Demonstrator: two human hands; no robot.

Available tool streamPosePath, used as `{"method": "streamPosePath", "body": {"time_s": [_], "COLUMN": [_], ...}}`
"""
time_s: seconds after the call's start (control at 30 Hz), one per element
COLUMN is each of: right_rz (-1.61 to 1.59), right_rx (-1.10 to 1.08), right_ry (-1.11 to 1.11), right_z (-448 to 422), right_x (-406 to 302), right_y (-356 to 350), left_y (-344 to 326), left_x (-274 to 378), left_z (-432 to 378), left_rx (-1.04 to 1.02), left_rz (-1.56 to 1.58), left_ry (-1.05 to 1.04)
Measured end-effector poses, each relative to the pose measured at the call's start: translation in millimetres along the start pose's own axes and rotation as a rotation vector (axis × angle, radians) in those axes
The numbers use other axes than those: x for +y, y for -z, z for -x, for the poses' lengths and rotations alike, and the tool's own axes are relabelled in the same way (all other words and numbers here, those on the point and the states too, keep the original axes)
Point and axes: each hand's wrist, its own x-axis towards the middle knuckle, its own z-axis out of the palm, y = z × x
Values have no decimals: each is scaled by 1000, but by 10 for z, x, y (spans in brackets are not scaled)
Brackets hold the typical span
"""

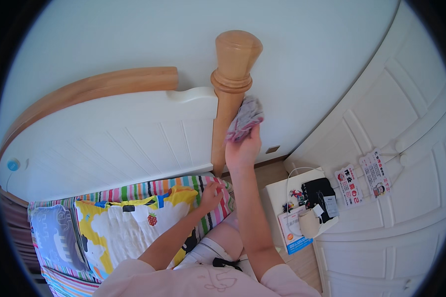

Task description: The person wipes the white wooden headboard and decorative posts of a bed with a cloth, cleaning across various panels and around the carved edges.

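Note:
My right hand (243, 150) is raised to the wooden bedpost (223, 122) at the end of the headboard. A crumpled grey and pink cloth (248, 115) is in its grip, pressed along the right side of the post below the turned rings. Lower down, my left hand (211, 197) rests on the striped bedding (208, 219) at the bed's corner, with nothing visible in it. Just left of that hand lies a yellow and white patterned pillow (126, 222). The white panel headboard (133, 137) carries a curved wooden top rail (107, 83).
To the right stands a white bedside table (273, 189) with a book (299, 245), a beige cup-like container (309, 223) and a black cloth item (316, 191). Beyond it, white cabinet doors (386, 104) bear hanging printed signs (374, 174). A blue-grey pillow (55, 237) lies far left.

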Motion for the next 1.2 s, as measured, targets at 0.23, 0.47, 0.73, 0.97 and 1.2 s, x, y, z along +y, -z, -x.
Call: {"method": "streamPosePath", "body": {"time_s": [0.23, 0.47, 0.73, 0.97, 1.2], "right_rz": [-61, 725, 1598, 1531, 1456], "right_rx": [-119, -435, -866, -1057, -1218], "right_ry": [-38, 233, 1011, 1139, 1303], "right_z": [608, 371, 341, 656, 1013], "right_x": [-204, 241, 680, 1270, 2124], "right_y": [-763, -1353, -1808, -2232, -2721], "left_y": [679, 1567, 2466, 2954, 3641], "left_x": [461, 1298, 1410, 1322, 1158], "left_z": [134, -63, -58, -155, -55], "left_rx": [253, 448, 716, 860, 974], "left_rz": [439, 477, 322, 376, 290], "left_ry": [232, 68, -136, -171, -237]}}
